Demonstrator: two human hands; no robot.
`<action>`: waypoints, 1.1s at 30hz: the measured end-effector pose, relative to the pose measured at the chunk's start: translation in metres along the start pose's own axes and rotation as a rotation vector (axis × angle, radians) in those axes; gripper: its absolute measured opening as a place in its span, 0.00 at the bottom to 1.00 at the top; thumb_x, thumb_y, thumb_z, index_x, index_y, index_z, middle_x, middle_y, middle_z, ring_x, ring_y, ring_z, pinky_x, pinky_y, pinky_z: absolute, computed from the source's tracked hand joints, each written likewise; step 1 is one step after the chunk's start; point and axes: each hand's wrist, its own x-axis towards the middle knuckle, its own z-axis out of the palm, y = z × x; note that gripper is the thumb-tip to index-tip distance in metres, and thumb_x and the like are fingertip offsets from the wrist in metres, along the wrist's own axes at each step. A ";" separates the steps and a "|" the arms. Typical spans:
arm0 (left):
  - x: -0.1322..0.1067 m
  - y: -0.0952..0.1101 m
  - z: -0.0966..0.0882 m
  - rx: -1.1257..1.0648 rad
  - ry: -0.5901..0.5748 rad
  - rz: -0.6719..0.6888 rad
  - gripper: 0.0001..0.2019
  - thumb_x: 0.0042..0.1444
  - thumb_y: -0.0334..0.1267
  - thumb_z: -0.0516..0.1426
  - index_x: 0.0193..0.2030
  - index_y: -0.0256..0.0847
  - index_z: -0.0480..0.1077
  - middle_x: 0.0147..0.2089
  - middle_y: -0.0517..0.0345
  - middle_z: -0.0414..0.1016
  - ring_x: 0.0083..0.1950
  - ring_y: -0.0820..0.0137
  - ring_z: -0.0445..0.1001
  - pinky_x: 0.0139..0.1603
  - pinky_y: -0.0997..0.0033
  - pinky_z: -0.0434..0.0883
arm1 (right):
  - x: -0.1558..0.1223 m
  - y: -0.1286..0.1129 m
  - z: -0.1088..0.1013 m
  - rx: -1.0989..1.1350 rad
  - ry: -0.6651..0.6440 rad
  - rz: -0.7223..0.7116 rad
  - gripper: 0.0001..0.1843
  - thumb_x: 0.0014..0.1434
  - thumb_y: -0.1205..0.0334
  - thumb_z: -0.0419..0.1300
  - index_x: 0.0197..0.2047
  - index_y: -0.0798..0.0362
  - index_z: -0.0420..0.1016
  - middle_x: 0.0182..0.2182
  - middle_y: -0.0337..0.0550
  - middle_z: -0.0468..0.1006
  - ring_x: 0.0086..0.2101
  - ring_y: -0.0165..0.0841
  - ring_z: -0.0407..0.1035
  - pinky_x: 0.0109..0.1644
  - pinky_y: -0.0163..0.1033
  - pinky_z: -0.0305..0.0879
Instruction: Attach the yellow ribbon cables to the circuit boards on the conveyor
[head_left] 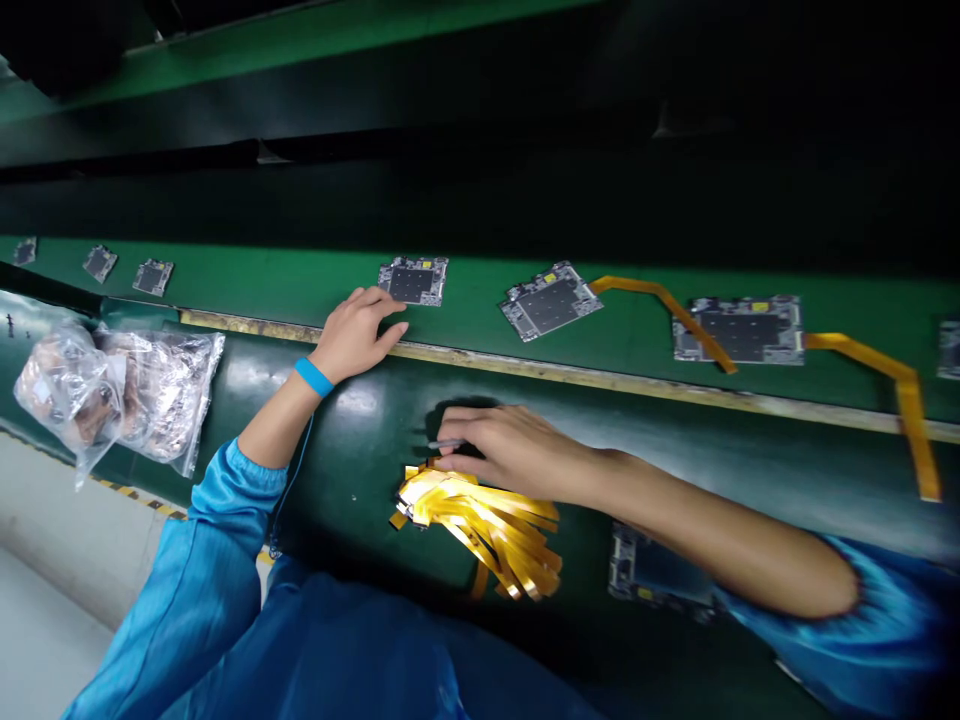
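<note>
My left hand (358,332) reaches over the green conveyor belt (315,290), fingers curled and apart, tips just short of a small circuit board (413,279); it holds nothing. A blue wrist strap (313,377) sits on that wrist. My right hand (504,450) rests on a pile of yellow flex cables (480,520) on the dark bench (360,420), fingers pinched on a thin grey tool (447,444). Two more boards (550,300) (739,329) lie on the belt to the right, each with a yellow flex cable (664,300) attached.
Clear plastic bags of parts (120,390) lie at the bench's left end. Small boards (152,276) ride the belt far left. Another board (649,570) lies on the bench under my right forearm. A yellow strip (600,375) edges the belt.
</note>
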 end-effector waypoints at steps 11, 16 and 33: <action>0.018 0.010 0.003 -0.046 -0.039 -0.049 0.09 0.72 0.37 0.58 0.48 0.41 0.80 0.49 0.50 0.83 0.55 0.58 0.81 0.57 0.59 0.77 | 0.019 0.025 -0.042 0.461 0.417 0.176 0.36 0.63 0.21 0.60 0.33 0.48 0.79 0.30 0.44 0.81 0.32 0.37 0.71 0.38 0.42 0.68; 0.049 0.032 0.010 -0.001 -0.032 -0.157 0.06 0.70 0.36 0.60 0.40 0.42 0.78 0.47 0.49 0.82 0.53 0.56 0.82 0.52 0.59 0.77 | 0.033 0.059 -0.068 0.324 0.688 0.363 0.30 0.64 0.29 0.63 0.34 0.49 0.81 0.27 0.42 0.78 0.29 0.36 0.68 0.35 0.41 0.64; 0.107 0.064 0.026 0.112 -0.139 -0.236 0.05 0.66 0.37 0.63 0.43 0.41 0.82 0.48 0.43 0.86 0.52 0.47 0.85 0.52 0.48 0.81 | 0.043 0.081 -0.089 0.277 0.669 0.500 0.18 0.68 0.50 0.62 0.28 0.48 0.74 0.22 0.40 0.70 0.27 0.35 0.65 0.34 0.43 0.61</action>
